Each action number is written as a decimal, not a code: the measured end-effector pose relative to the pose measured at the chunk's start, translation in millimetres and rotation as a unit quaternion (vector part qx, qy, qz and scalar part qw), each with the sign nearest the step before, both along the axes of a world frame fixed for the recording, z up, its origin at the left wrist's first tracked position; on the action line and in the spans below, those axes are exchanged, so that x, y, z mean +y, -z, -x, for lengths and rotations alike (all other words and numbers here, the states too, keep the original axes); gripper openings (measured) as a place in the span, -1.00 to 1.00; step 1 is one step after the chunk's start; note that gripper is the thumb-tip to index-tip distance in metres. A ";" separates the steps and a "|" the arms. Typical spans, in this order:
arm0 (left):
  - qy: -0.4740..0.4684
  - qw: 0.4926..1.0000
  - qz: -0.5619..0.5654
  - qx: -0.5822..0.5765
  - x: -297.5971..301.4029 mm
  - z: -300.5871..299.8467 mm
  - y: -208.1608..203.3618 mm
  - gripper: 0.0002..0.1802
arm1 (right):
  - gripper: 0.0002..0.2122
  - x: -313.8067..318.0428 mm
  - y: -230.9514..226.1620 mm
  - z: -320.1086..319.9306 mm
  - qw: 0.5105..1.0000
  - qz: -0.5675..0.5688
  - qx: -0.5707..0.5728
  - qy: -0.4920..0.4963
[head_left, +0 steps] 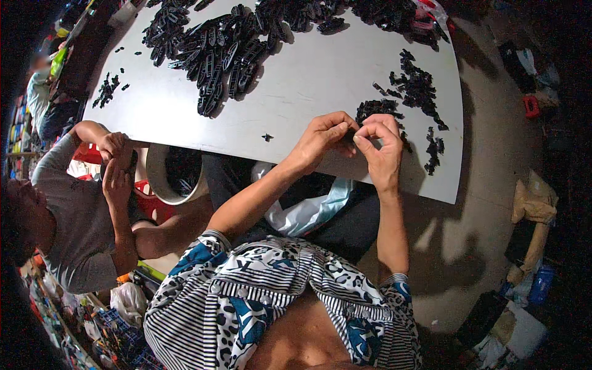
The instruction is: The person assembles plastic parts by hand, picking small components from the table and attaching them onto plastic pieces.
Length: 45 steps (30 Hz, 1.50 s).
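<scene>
Over the near edge of a white table (308, 86), my left hand (327, 139) and my right hand (379, 148) come together with fingertips pinched. Whatever lies between the fingers is too small and hidden to name. Just beyond them sits a pile of small black plastic pieces (376, 110), partly covered by my right hand. More small black pieces (414, 86) spread to the right of it. One small black piece (267, 137) lies alone to the left of my left hand. Long black slotted plastic parts (225, 52) are heaped at the table's far side.
A co-worker in a grey shirt (80, 216) sits at the left, hands raised near the table edge. Between us stands a pale round bucket (158, 179) with black parts inside. A white plastic bag (314, 213) hangs by my lap. Bags and boxes line the floor at right.
</scene>
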<state>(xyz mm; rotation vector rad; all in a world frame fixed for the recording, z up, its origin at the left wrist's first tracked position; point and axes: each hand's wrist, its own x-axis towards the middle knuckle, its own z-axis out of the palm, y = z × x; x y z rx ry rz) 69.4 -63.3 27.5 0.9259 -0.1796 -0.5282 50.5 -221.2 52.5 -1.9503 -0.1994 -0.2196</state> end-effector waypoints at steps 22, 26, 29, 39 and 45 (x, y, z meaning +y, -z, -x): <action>-0.021 0.977 -0.203 -0.059 15.6 60.6 -9.8 -0.89 | -0.92 5.5 11.6 57.3 0.989 -0.058 0.101 -0.086; -0.013 0.979 -0.204 0.005 20.7 64.5 -6.4 -0.92 | -0.88 14.9 8.3 66.5 0.990 -0.017 0.133 -0.048; -0.050 0.986 -0.160 0.005 25.0 69.1 -8.9 -0.94 | -0.78 12.8 2.8 65.4 0.969 0.073 0.208 -0.109; -0.075 0.988 -0.115 0.071 35.1 102.2 20.6 -0.95 | -0.89 34.3 32.1 91.6 0.988 0.034 0.136 -0.060; -0.005 0.828 -0.483 -0.286 67.3 97.6 9.7 -0.85 | -0.90 21.8 12.0 79.4 0.985 0.170 -0.005 0.007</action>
